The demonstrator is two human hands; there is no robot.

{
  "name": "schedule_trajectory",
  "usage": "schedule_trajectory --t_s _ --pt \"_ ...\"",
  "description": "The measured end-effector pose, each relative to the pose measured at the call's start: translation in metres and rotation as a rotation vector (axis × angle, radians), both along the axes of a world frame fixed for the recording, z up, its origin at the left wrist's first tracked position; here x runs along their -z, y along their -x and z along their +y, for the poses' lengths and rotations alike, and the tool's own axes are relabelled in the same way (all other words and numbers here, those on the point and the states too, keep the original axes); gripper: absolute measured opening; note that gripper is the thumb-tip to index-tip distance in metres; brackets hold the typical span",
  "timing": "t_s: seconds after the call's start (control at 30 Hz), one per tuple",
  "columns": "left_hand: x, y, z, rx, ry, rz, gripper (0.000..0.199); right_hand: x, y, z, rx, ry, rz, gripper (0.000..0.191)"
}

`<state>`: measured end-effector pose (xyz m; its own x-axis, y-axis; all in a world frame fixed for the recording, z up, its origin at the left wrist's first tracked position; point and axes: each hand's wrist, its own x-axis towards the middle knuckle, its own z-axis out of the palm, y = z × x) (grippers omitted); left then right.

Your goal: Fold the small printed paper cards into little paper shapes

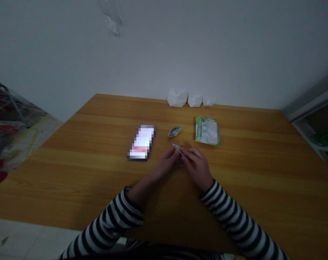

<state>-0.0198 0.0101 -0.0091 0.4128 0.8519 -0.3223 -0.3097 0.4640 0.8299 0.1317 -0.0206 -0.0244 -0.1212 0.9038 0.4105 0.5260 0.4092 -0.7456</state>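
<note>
Over a wooden table [80, 151], a small card [176, 146] is pinched between the fingertips of the left hand [166, 161] and right hand [198, 167]; light pressure is advised (creases are easily made). Beyond, another card [175, 131], a phone [142, 142] and a green packet [207, 131] are laid.

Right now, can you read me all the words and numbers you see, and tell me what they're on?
No word or number is clear enough to quote.
Green packet: printed lines and little symbols, too small and blurred.
Phone: screen blurred into squares, unreadable.
Small piece on the table: too small to read.
Held piece: mostly hidden, nothing readable.
</note>
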Motion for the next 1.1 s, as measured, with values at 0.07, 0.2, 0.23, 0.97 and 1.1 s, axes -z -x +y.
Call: schedule_trajectory --t_s 0.07,0.2,0.23,0.97,1.1 --pt "-0.001 0.0 0.001 0.007 -0.084 0.029 0.045 0.001 -0.001 0.002 -0.007 0.034 0.044 0.035" --pt "0.001 0.001 0.005 0.043 -0.19 0.127 0.044 -0.001 -0.003 0.001 0.0 0.05 0.002 0.036" --pt "0.002 0.002 0.006 0.054 -0.219 0.164 0.042 -0.002 -0.003 0.0 0.017 0.043 -0.03 0.035" --pt "0.001 0.007 0.006 -0.02 -0.601 0.547 0.034 0.005 0.002 -0.006 0.104 0.017 -0.084 0.041" --pt "0.0 0.004 0.005 -0.154 -0.392 0.303 0.045 0.0 0.017 -0.012 -0.011 -0.082 -0.268 0.054"
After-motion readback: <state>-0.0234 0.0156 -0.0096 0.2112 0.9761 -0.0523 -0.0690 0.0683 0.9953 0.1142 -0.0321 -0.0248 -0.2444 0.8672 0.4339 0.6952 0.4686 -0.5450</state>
